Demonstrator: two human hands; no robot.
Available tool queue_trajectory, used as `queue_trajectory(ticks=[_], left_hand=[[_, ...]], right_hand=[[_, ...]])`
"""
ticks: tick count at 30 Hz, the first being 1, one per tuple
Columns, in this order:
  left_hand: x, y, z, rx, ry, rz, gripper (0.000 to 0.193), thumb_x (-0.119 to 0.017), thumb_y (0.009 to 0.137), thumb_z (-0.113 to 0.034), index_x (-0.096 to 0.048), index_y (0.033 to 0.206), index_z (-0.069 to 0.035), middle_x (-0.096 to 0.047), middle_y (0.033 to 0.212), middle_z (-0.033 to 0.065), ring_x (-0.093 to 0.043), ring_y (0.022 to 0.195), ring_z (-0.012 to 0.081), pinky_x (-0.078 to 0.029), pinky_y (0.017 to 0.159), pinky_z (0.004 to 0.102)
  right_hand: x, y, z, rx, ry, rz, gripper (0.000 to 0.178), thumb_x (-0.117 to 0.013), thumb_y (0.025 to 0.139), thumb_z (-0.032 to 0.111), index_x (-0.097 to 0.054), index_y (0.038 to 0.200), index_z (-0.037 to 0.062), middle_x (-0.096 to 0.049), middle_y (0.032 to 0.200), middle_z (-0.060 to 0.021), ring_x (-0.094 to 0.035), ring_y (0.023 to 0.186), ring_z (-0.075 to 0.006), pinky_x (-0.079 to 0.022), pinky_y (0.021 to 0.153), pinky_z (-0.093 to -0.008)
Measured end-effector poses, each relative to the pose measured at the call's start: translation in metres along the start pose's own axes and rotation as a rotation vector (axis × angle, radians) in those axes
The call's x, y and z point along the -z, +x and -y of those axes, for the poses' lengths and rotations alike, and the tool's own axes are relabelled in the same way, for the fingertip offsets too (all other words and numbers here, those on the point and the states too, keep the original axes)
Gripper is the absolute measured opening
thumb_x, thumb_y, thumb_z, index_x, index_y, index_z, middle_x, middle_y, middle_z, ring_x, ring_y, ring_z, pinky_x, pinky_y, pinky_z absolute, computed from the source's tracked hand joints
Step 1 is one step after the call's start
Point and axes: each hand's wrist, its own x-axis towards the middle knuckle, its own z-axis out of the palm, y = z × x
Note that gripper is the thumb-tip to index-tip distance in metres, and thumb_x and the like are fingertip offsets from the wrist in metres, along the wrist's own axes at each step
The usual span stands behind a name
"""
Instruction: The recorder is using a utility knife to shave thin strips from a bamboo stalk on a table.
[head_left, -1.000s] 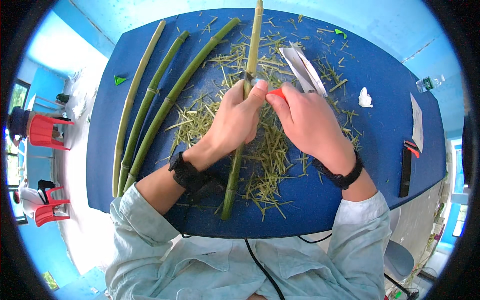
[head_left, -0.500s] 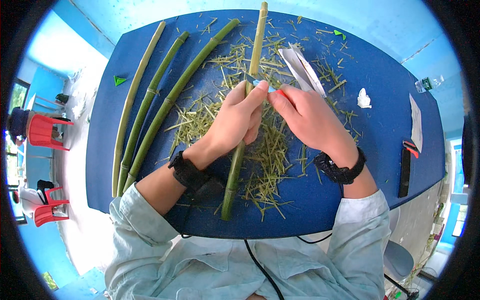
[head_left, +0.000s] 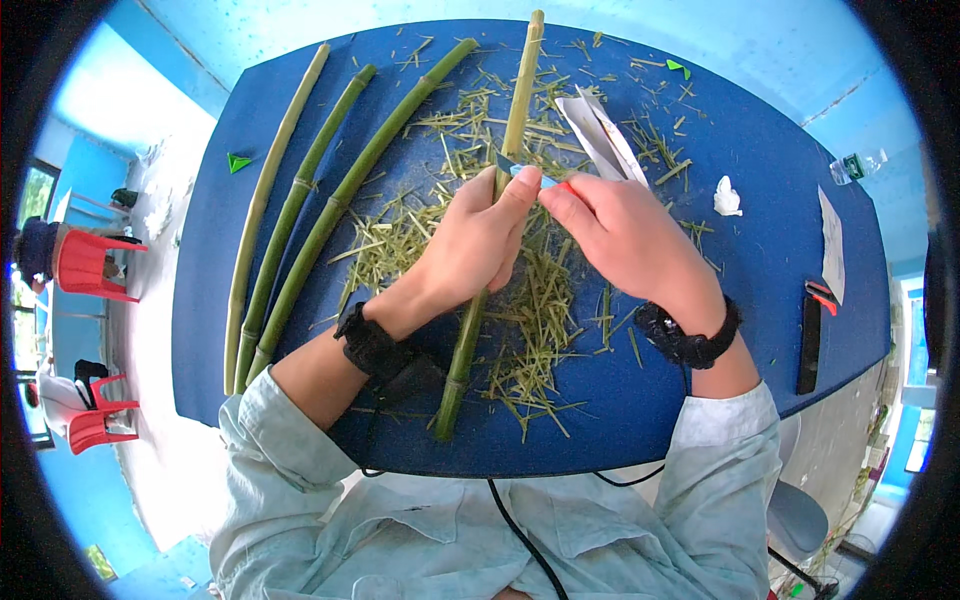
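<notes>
A jointed cane stalk [head_left: 521, 95] lies lengthwise before me, its far part pale and peeled, its near end still green. My left hand [head_left: 472, 235] is closed around the stalk's middle, its thumb pressed on the back of a small knife [head_left: 524, 172]. My right hand [head_left: 632, 235] is closed on the knife's red handle, most of which its fingers hide. The blade lies across the stalk just beyond my left fingers. Green and yellowish shavings [head_left: 535, 350] are scattered under and around the stalk.
On the blue table [head_left: 640, 420], two green stalks [head_left: 345, 180] and a pale one [head_left: 268, 190] lie at left. A folded white paper [head_left: 603, 135], crumpled tissue [head_left: 727, 197] and black box-like object [head_left: 809, 345] are rightward. A plastic bottle [head_left: 860, 166] is at the right edge.
The stalk's far end has shifted slightly nearer and to the right. The knife and both hands stay close together, with the blade moved a little toward me along the stalk.
</notes>
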Motion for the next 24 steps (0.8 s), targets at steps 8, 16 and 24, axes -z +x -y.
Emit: queue_trajectory(ticks=[8,16,24], left_hand=[[-0.005,-0.003,-0.005,0.034,-0.082,-0.079,0.042,-0.047,0.115,-0.046,-0.045,0.093,-0.009,-0.045,0.056,-0.0022,-0.043,0.037,0.0112,-0.035,0.036,0.0291],[-0.003,-0.003,-0.005,0.022,-0.049,-0.039,0.044,-0.048,0.114,-0.046,-0.044,0.092,-0.008,-0.044,0.056,-0.002,-0.042,0.037,0.0113,-0.034,0.036,0.0293],[0.0,0.0,0.001,0.011,-0.011,0.008,0.043,-0.048,0.115,-0.044,-0.046,0.095,-0.006,-0.048,0.058,-0.0012,-0.046,0.04,0.0109,-0.035,0.037,0.0295]], right_hand=[[-0.014,-0.001,0.003,-0.011,-0.107,-0.119,0.044,-0.057,0.109,0.038,-0.07,0.09,-0.0001,-0.067,0.071,-0.0256,-0.068,0.07,-0.048,-0.051,0.062,-0.0548],[0.006,0.003,-0.003,-0.033,0.107,0.097,0.048,-0.051,0.111,0.041,-0.07,0.098,-0.0018,-0.068,0.076,-0.024,-0.068,0.077,-0.0431,-0.049,0.069,-0.0494],[0.01,0.001,0.002,-0.045,0.073,0.11,0.05,-0.051,0.111,0.042,-0.07,0.097,-0.0018,-0.067,0.074,-0.0243,-0.068,0.076,-0.0444,-0.049,0.069,-0.0502]])
